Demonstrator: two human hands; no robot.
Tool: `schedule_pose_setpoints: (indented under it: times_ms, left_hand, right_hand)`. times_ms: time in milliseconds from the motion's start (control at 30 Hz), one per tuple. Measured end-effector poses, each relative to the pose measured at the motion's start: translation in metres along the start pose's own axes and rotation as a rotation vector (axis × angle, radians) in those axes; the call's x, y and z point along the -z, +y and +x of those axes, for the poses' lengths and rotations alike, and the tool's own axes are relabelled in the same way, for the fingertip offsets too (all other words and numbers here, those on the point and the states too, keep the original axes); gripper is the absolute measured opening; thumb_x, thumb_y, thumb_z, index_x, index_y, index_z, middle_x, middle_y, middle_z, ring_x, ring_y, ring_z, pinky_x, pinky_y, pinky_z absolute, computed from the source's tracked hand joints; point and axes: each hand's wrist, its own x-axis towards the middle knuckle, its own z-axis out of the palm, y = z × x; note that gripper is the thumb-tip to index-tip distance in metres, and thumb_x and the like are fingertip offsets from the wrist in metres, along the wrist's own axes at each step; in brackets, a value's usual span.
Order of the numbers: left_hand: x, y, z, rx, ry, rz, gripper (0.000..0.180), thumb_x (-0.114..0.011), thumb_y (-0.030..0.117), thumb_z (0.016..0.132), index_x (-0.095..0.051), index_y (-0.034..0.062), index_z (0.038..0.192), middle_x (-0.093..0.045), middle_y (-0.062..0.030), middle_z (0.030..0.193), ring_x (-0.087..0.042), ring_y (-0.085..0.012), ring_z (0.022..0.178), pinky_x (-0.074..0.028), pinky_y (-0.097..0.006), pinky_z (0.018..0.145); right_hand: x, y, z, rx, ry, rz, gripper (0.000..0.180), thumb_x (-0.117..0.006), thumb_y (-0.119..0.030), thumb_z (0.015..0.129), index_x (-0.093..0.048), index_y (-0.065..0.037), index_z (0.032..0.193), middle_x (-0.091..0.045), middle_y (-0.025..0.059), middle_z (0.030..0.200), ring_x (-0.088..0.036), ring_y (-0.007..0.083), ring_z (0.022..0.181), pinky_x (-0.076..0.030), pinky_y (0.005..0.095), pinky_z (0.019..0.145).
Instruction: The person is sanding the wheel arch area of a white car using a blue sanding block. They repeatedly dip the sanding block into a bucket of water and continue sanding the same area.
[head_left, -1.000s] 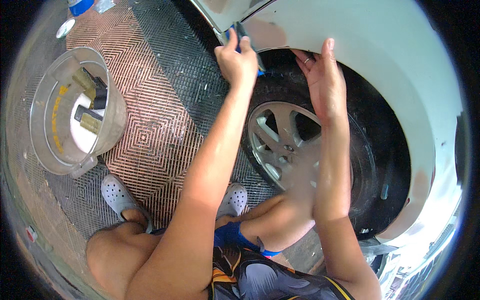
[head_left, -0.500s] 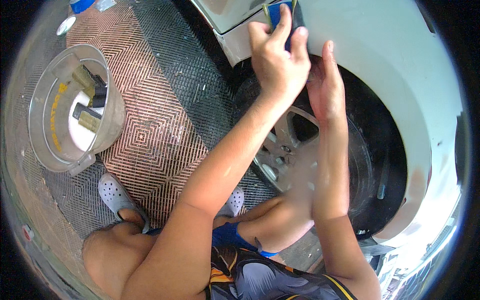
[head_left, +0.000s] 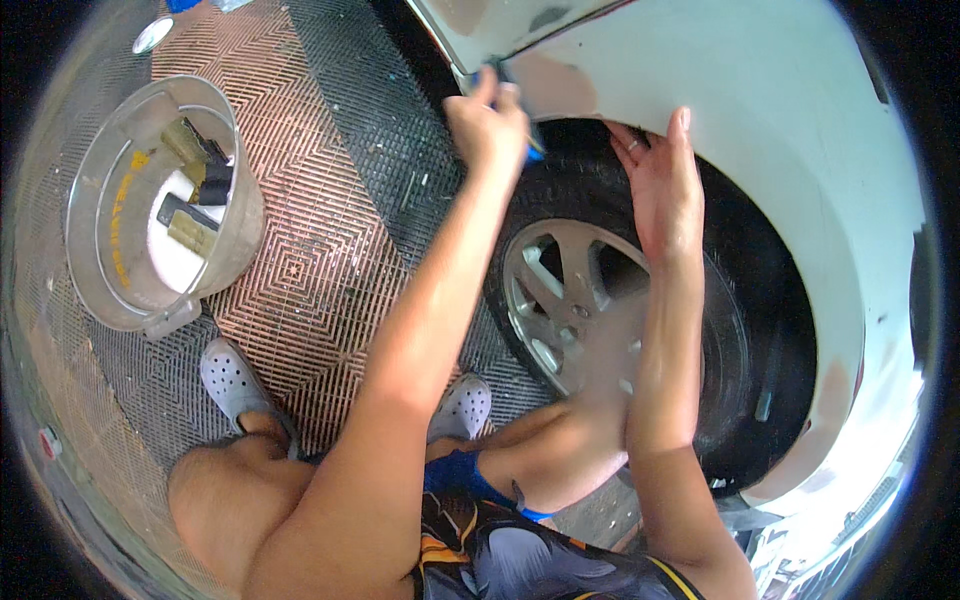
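Block (head_left: 536, 152): blue/dark, in L hand, at L end of wheel arch on white panel (head_left: 700, 80); prob. light, stiffish, maybe slick if wet.
Hold pts: long sides, fingertips off underside.
L hand (head_left: 488, 130): fingers closed round block, tips blurred; forearm angled up-R, elbow slightly bent.
R hand (head_left: 668, 195): palm up, fingers tucked under panel's lip, thumb spread wide.

A blue and dark block (head_left: 536, 154) looks blurry and is mostly covered. It tilts, its top end to the left, by the front corner of a car panel (head_left: 730, 90). The panel is shiny white and bends in a big arch. A dull pinkish-brown patch (head_left: 565, 90) sits right beside the block.
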Motion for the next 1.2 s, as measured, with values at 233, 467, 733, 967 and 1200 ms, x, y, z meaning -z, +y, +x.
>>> schedule_pose_setpoints:
  times_ms: [233,467,733,967,1200]
  left_hand:
    - [0.006,-0.029,0.027,0.147,-0.032,-0.07,0.046,-0.07,0.014,0.092,-0.063,-0.0019,0.135,-0.073,-0.0201,0.107,-0.069,-0.0256,0.09,-0.053,-0.038,0.089]
    - [-0.001,0.112,-0.053,-0.683,0.114,-0.191,0.045,-0.074,0.018,0.089,-0.067,0.0115,0.133,-0.051,-0.0192,0.098,-0.055,-0.0357,0.091,-0.048,-0.043,0.082]
    - [-0.001,0.114,-0.078,-0.528,0.054,-0.246,0.044,-0.073,0.018,0.091,-0.065,0.0061,0.133,-0.051,-0.0218,0.104,-0.056,-0.039,0.093,-0.047,-0.047,0.087]
    - [-0.007,0.082,-0.055,-0.278,0.079,-0.098,0.043,-0.07,0.015,0.092,-0.064,0.0055,0.134,-0.052,-0.0208,0.103,-0.058,-0.0383,0.095,-0.048,-0.045,0.086]
    - [0.001,0.01,0.004,0.001,0.102,0.025,0.046,-0.073,0.019,0.089,-0.067,0.0007,0.131,-0.064,-0.0236,0.1,-0.064,-0.0346,0.096,-0.05,-0.04,0.092]
  right_hand:
    - [-0.002,0.004,0.008,0.021,-0.02,-0.052,0.073,-0.046,-0.059,0.103,-0.041,-0.001,0.147,-0.05,0.0184,0.147,-0.05,0.0324,0.132,-0.027,0.0495,0.119]
    - [0.004,0.01,0.008,0.022,0.019,0.092,0.058,-0.051,-0.045,0.106,-0.049,0.001,0.141,-0.053,0.013,0.143,-0.05,0.0241,0.134,-0.035,0.0456,0.118]
    - [0.014,0.008,0.006,-0.041,0.018,0.088,0.062,-0.053,-0.046,0.105,-0.045,0.001,0.145,-0.054,0.0119,0.144,-0.05,0.021,0.133,-0.036,0.047,0.116]
    - [0.015,0.008,0.006,0.051,0.003,0.078,0.051,-0.051,-0.042,0.107,-0.051,-0.002,0.139,-0.056,0.009,0.14,-0.052,0.0217,0.13,-0.041,0.0455,0.112]
    - [0.002,0.005,0.009,0.076,-0.051,0.02,0.055,-0.046,-0.046,0.108,-0.048,-0.001,0.14,-0.055,0.0151,0.141,-0.052,0.0258,0.132,-0.036,0.0451,0.117]
